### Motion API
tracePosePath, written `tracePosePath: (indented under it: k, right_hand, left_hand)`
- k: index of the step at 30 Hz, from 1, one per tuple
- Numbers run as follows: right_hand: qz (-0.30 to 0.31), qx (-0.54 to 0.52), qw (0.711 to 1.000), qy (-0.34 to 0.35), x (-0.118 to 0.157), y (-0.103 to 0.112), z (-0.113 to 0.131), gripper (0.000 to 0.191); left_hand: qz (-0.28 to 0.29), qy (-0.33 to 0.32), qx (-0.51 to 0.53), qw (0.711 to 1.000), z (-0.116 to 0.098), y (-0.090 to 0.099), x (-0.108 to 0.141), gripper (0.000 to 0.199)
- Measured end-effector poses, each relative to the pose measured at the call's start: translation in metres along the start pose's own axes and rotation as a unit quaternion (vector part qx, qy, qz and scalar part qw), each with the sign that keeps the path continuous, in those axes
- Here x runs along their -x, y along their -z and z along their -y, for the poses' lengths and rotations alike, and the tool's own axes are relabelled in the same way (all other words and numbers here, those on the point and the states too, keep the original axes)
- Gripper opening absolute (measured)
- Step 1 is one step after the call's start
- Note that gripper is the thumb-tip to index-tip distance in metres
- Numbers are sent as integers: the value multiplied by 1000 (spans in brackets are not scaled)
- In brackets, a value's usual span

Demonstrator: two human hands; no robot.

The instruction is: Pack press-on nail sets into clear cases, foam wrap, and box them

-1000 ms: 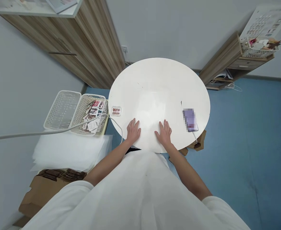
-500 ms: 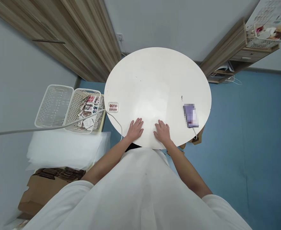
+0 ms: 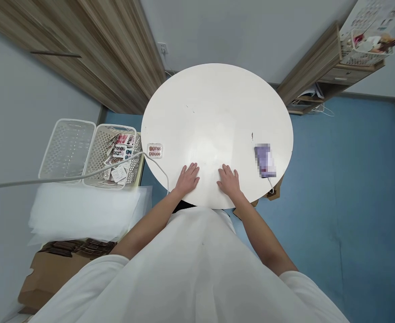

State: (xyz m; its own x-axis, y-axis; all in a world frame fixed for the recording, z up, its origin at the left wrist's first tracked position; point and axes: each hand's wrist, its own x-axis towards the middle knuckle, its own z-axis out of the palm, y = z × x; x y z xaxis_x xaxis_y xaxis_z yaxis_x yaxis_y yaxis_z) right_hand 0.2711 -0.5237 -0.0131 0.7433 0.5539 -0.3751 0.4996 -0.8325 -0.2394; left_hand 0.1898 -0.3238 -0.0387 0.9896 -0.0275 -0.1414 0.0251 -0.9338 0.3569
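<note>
My left hand (image 3: pixel 187 178) lies flat near the front edge of a round white table (image 3: pixel 214 98), fingers stretched out and holding nothing. To its right, my right hand (image 3: pixel 229 180) also rests palm down on the tabletop, fingers spread, with nothing in it. A small clear case (image 3: pixel 155 150) with two rows of pinkish-brown press-on nails sits at the table's left edge, nearest my left hand. On the right side lies a blurred purple item (image 3: pixel 265 160) with a white cable; its kind cannot be made out.
Left of the table stand a white perforated basket (image 3: pixel 91 163) with nail cards and another white basket (image 3: pixel 68 148). A white cable (image 3: pixel 116 164) crosses over them. Below are translucent sheets (image 3: pixel 83 211) and a cardboard box (image 3: pixel 51 276). Wooden cabinets flank the back wall.
The view has shifted a little, so the table and baskets appear slightly further left. My hands stay flat on the table and have spread slightly further apart.
</note>
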Motion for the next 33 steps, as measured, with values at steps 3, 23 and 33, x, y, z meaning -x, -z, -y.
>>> tracePosePath:
  k: [3,23,33]
  right_hand:
    - [6,-2,1000,-1,-5,3,-2,46]
    - [-25,-21,998,-53,-1,21,23,46]
    - [34,-282,958,39,-88,11,158,53]
  left_hand:
    - [0,-1,17,1000,2,1,-6,45]
    - [-28,-6,95,995,27,25,2,49]
    - [-203,306,277,888,152,50,25,70]
